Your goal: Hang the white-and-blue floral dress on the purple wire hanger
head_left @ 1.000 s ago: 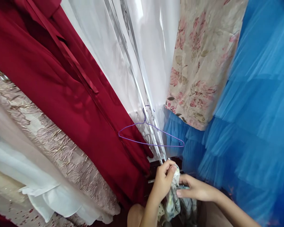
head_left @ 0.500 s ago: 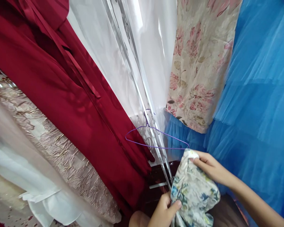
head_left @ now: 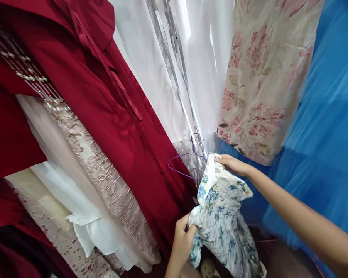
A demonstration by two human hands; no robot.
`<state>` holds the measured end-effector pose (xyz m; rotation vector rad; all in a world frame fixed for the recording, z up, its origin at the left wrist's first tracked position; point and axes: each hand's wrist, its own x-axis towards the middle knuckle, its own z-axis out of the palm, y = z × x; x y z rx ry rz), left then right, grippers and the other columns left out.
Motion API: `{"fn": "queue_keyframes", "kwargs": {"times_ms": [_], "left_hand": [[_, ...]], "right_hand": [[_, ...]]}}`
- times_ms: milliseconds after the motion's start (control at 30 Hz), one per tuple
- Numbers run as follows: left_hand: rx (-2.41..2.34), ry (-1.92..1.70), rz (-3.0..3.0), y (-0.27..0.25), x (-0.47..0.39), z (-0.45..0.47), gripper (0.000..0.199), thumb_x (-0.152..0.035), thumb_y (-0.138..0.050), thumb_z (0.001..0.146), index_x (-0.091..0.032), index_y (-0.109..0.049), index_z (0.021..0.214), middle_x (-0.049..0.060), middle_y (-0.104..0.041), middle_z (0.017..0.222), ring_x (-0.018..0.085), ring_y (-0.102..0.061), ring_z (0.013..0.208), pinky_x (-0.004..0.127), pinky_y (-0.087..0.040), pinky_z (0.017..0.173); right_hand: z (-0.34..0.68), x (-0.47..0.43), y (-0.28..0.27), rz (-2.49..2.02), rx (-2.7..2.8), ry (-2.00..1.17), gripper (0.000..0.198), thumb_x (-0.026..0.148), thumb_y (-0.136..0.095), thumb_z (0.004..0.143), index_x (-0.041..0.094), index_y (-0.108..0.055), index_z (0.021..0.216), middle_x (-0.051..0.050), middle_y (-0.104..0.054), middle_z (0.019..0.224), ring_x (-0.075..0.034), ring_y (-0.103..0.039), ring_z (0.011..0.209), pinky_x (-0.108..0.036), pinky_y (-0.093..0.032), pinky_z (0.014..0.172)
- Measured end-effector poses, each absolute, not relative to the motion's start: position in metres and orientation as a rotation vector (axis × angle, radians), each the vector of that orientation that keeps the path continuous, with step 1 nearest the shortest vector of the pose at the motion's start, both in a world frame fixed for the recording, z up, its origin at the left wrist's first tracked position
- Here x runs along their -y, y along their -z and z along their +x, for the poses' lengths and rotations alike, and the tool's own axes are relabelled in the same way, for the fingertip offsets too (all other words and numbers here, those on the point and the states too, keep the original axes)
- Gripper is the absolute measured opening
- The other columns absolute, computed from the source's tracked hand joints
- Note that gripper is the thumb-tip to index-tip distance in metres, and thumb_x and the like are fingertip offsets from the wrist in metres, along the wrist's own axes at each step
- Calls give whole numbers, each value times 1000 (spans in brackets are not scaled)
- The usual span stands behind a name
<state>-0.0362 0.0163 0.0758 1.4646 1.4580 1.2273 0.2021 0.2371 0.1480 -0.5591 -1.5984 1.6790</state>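
A white garment (head_left: 223, 204) with a blue and yellow floral print hangs between my two hands. My right hand (head_left: 230, 163) pinches its upper edge. Lower down, my left hand (head_left: 184, 233) grips the garment's left edge between thumb and fingers. Behind it, a thin purple hanger (head_left: 179, 157) is at the metal rack posts; the garment now covers its right half, and whether that end is inside the cloth I cannot tell.
Silver rack posts (head_left: 179, 88) rise in the middle. A long red dress (head_left: 127, 146) and beaded pale gowns hang to the left. On the right hang a pink-flowered cream garment (head_left: 255, 96) and a blue tulle dress (head_left: 321, 146). A clog-like shoe (head_left: 208, 267) shows below.
My right hand has moved up and left with the garment's top edge, over the hanger's right half. The garment is spread wider and hangs lower. The view has shifted left.
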Motion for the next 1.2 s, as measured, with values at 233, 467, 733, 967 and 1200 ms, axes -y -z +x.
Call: {"fn": "queue_keyframes", "kwargs": {"times_ms": [233, 467, 733, 967, 1200], "left_hand": [[-1596, -673, 1821, -46, -42, -115, 9, -18, -56, 70, -16, -63, 64, 2, -60, 74, 20, -55, 76, 27, -43, 72], [-1854, -617, 1960, -84, -115, -172, 39, -16, -66, 61, -25, -72, 98, 3, -67, 95, 30, -55, 101, 40, -40, 95], [-1713, -1271, 1971, -165, -184, -179, 13, -19, -52, 77, -18, -64, 83, 7, -64, 118, 25, -50, 108, 41, -37, 101], [-1404, -1312, 1831, -175, -199, -134, 54, -33, -63, 79, -20, -43, 127, 8, -62, 112, 15, -64, 79, 27, -51, 72], [-1587, -1518, 1779, -140, -177, -140, 29, -45, -59, 85, -16, -59, 87, 3, -63, 82, 14, -59, 72, 23, -45, 65]], "right_hand": [[220, -212, -158, -626, 1499, -1960, 32, 42, -73, 80, 12, -72, 89, -8, -76, 80, -21, -71, 70, -30, -55, 69], [227, -216, -169, -739, 1517, -1930, 31, 41, -75, 78, 11, -71, 83, -7, -76, 72, -17, -67, 58, -26, -52, 58], [234, -216, -177, -761, 1484, -2009, 27, 34, -69, 84, 8, -71, 94, -7, -76, 77, -18, -70, 65, -28, -53, 66], [237, -213, -166, -835, 1416, -1990, 29, 41, -74, 81, 13, -70, 89, -6, -75, 75, -19, -69, 63, -28, -56, 64], [273, -178, -122, -902, 1517, -1385, 44, 57, -63, 84, 18, -68, 104, -5, -74, 91, -25, -67, 87, -33, -54, 75]]}}
